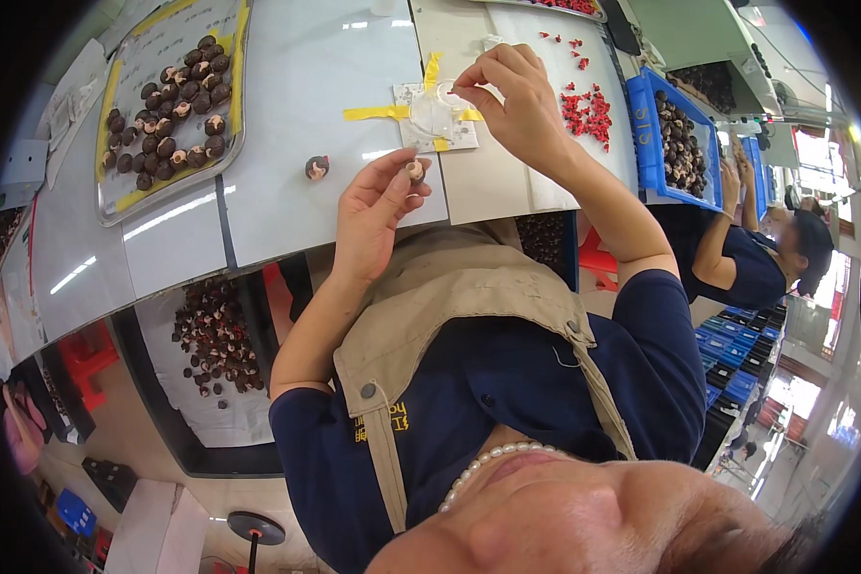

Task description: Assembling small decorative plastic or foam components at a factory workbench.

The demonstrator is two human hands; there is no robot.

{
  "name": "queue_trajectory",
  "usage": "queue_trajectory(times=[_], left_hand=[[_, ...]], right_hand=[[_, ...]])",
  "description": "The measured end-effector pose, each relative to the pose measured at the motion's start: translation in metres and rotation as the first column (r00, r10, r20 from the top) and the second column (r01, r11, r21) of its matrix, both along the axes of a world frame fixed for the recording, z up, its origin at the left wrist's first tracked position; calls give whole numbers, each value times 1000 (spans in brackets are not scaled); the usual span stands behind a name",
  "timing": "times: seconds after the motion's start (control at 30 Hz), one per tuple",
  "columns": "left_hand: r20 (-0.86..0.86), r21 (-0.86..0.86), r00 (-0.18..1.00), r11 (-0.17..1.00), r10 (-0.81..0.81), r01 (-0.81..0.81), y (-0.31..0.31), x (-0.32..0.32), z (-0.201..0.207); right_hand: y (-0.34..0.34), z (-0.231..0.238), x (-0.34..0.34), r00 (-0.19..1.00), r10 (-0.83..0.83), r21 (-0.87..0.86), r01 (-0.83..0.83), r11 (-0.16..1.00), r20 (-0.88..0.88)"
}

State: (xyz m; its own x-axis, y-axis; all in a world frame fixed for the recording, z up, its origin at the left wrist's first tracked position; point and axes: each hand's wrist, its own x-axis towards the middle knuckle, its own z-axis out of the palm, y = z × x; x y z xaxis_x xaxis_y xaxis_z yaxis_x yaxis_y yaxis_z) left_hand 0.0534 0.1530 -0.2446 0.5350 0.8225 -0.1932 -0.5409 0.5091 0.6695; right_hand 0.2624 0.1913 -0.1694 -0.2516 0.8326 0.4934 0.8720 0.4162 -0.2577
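Between its thumb and fingers my left hand [378, 206] holds a small round brown-and-cream piece [415, 171] just above the table's near edge. My right hand [517, 103] is closed in a pinch over a clear round dish [432, 117]; what its fingertips hold, if anything, is too small to make out. Yellow tape [373, 113] fixes the dish and the white square pad [464, 137] under it to the table. To the left of my left hand, a single dark round piece [317, 168] with a cream patch and a red bit lies on the table.
A yellow-lined metal tray [108, 182] of similar round pieces stands at far left. Small red parts [586, 117] are scattered to the right, near a filled blue crate [649, 143]. Below the table sits a black bin [177, 421]. Another person [746, 249] works at right.
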Motion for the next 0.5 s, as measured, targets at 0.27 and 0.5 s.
queue_trajectory(times=[0.27, 0.5], left_hand=[[135, -43, 990, 998, -35, 41, 1, 9, 1], [125, -83, 992, 997, 15, -5, 3, 19, 0]], right_hand=[[-1, 17, -6, 984, 48, 280, 2, 960, -170], [-7, -1, -1, 958, -30, -79, 8, 997, -284]])
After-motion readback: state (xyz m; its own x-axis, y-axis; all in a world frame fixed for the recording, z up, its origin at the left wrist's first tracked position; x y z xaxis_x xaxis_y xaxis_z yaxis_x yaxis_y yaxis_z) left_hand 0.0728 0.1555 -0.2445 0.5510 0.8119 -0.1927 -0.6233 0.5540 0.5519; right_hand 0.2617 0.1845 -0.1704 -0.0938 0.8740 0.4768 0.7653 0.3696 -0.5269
